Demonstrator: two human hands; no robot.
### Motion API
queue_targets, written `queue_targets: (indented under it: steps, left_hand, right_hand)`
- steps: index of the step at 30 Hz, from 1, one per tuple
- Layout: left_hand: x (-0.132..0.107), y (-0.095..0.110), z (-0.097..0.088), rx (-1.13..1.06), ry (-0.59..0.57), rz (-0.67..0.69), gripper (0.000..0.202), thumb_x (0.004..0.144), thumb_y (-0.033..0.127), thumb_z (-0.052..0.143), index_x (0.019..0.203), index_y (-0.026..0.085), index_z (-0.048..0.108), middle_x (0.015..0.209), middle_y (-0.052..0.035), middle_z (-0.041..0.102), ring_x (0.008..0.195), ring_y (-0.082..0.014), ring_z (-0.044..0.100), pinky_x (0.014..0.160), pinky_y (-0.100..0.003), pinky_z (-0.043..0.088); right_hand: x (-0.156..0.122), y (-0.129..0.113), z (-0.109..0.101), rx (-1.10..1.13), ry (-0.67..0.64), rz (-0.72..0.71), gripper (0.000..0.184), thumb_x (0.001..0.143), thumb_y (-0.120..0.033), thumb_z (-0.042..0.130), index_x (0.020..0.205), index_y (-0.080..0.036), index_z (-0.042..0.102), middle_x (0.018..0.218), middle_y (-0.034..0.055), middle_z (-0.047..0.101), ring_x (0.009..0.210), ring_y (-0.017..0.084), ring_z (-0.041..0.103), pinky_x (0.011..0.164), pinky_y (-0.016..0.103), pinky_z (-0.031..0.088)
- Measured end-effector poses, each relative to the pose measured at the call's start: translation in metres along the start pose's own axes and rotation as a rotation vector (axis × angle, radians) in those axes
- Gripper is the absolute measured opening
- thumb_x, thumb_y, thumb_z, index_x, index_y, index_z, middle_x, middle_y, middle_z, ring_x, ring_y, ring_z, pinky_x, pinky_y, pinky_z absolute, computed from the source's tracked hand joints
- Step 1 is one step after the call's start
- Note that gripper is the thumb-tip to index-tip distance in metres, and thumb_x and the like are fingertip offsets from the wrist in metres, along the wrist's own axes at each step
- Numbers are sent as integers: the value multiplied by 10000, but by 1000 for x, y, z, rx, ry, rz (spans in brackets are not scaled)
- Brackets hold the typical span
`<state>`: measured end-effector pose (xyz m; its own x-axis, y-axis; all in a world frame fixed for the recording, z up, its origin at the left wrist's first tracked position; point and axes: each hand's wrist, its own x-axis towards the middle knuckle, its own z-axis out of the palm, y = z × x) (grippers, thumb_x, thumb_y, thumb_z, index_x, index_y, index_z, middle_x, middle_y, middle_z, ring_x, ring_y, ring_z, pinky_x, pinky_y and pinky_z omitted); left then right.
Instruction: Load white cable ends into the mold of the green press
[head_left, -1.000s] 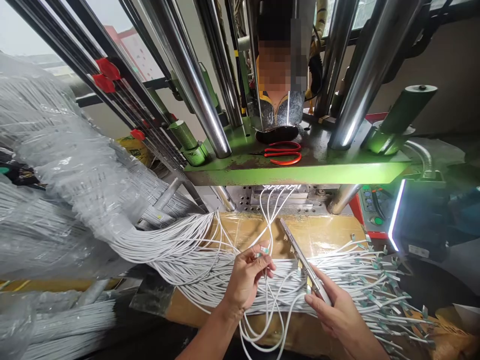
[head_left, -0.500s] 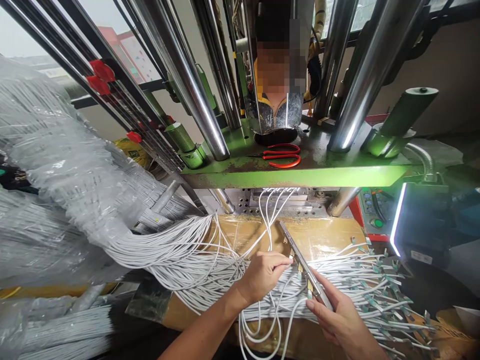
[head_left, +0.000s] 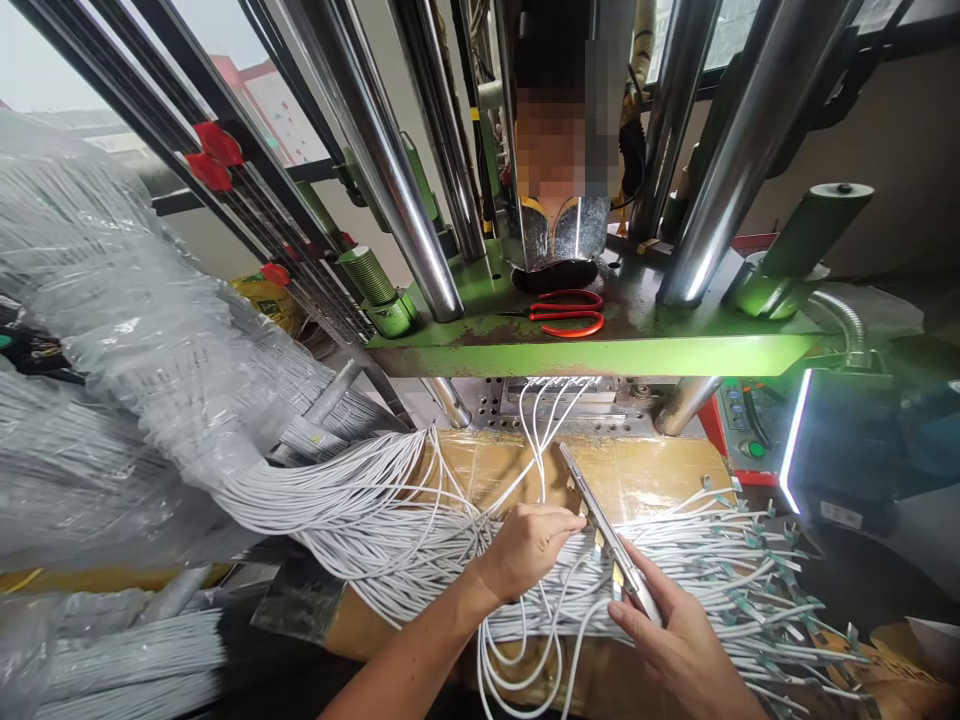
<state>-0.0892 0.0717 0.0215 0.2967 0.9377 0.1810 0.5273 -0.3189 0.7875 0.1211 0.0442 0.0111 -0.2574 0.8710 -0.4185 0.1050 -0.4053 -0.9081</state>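
Note:
My right hand (head_left: 679,630) grips the lower end of a narrow metal bar (head_left: 609,532), which slants up and to the left over the cables. Several gold-coloured connectors (head_left: 617,576) stick out along the bar's left edge, with white cables (head_left: 559,650) looping down from them. At the bar's middle, my left hand (head_left: 529,550) is closed in a pinch on a cable's connector end, mostly covered by the fingertips. Beneath both hands spreads a thick layer of white cables (head_left: 420,545), many with greenish-tipped connectors at the right.
Ahead stands a press with a green plate (head_left: 637,345); red-handled scissors (head_left: 566,312) lie on it. Several cables enter the metal mould (head_left: 559,398) below. Plastic-wrapped cable bundles (head_left: 150,300) hang left. A lamp (head_left: 795,440) and control box (head_left: 742,425) stand right. Brown cardboard (head_left: 660,470) lies underneath.
The bar has turned slightly in my right hand, and its lower connectors sit a little further left. My left hand keeps its pinch at nearly the same spot.

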Motion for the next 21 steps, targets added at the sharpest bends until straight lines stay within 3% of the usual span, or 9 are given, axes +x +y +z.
queue_targets:
  steps: [5,7,10,13,15,18,21]
  left_hand:
    - [4,-1,3,-67,16,-52,239,927,193,523,1021,190,742,1006,-84,750,933,-200,692,863,-316,526]
    - [4,3,0,-112,27,-143,242,885,170,564,1072,195,716,959,-70,744,880,-194,684,843,-323,525]
    - [-1,7,-6,-294,81,-339,455,795,162,652,1243,185,578,988,-61,698,804,-167,664,765,-302,538]
    - [-9,9,-8,-548,157,-475,291,811,239,643,1083,141,604,952,-77,688,821,-179,680,771,-310,546]
    - [-11,9,-7,-626,199,-516,203,813,281,645,945,129,621,842,-65,694,785,-188,686,732,-306,544]
    - [-9,9,-8,-667,321,-522,262,771,288,696,951,157,559,720,-8,666,647,-156,657,549,-232,483]
    - [-1,9,-13,-655,397,-486,240,827,297,643,991,175,518,674,19,653,541,-109,590,474,-189,407]
  right_hand:
    - [3,8,-2,-54,-55,-53,769,776,-397,700,1430,-87,439,1041,76,700,865,195,612,825,261,480]
    - [5,11,-1,-41,-67,-58,767,777,-400,702,1427,-89,440,985,63,702,854,193,609,794,254,478]
    - [7,19,3,93,-45,-57,739,750,-394,735,1390,-119,490,838,22,691,746,168,597,681,234,476]
    - [9,26,7,228,10,-56,739,700,-418,776,1349,-161,534,791,1,671,612,127,540,567,216,449]
    - [9,26,4,222,-2,-29,784,685,-453,781,1367,-172,518,756,-11,647,502,93,456,454,205,387]
    - [6,23,-6,132,-60,60,886,697,-509,763,1444,-179,419,628,-58,557,404,66,330,346,195,267]
    - [5,22,-13,118,-62,81,902,672,-499,793,1431,-160,441,621,-47,584,460,93,444,390,190,359]
